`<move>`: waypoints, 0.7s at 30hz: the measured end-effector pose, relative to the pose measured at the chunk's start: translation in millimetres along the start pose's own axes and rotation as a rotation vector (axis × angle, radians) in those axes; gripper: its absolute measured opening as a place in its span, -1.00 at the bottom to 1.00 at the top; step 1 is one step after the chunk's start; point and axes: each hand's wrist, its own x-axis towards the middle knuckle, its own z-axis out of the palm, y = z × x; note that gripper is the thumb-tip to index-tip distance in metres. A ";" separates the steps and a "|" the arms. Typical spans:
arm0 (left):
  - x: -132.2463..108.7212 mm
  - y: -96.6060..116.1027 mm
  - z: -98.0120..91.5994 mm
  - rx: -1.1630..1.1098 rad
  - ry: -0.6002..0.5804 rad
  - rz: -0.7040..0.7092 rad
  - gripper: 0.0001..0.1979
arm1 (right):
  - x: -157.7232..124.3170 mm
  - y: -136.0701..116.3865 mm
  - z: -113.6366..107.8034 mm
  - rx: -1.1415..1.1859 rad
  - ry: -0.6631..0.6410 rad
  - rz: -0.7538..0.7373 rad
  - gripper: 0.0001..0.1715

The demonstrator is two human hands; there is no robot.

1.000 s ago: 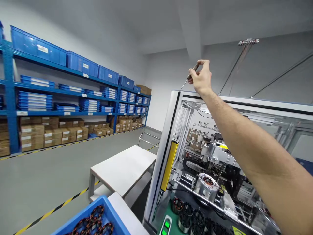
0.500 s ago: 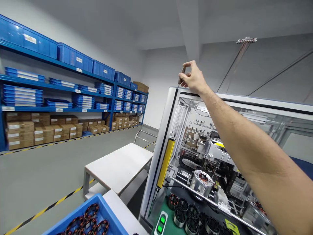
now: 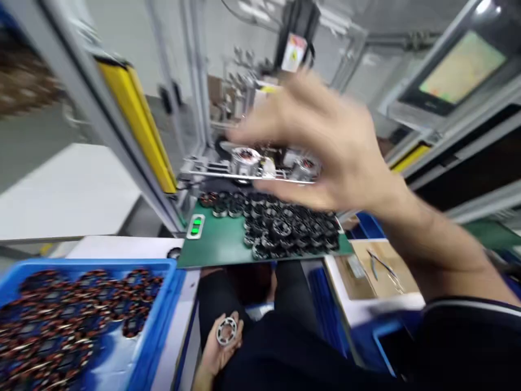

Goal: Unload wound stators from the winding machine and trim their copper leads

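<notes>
stator ring [image 3: 226,330] lies flat in our left hand [image 3: 220,347] at our lap; our right hand [image 3: 325,146], fingers spread and empty, hovers far above over the bench's stators [image 3: 285,228].

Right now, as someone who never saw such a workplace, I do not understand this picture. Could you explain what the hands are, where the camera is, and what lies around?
The camera sits on a person's head and looks down, so you see that person's own arms. The right hand is blurred from motion, with fingers spread in front of a machine; it seems to hold nothing. The left hand rests low, near the lap, palm up, and holds a small metal ring. On the green plate stand many dark round wound parts, and beside them are two green lights. At the left, a blue bin is full of similar parts with copper wire. At the right, thin tools lie on a brown board. A yellow bar runs up the machine's frame, and a screen hangs at the upper right.
</notes>
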 end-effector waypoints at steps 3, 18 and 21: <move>19.1 -12.2 -12.6 0.185 0.100 -0.020 -0.77 | -196.3 -23.2 3.5 -0.031 -0.015 0.750 -0.48; -68.7 -91.6 239.2 0.449 -0.576 0.061 -0.57 | -602.9 -59.1 102.0 -0.444 -0.030 1.932 -0.50; -83.5 -107.9 270.6 0.402 -0.681 -0.015 -0.59 | -616.6 -55.1 103.4 -0.381 0.134 1.802 -0.60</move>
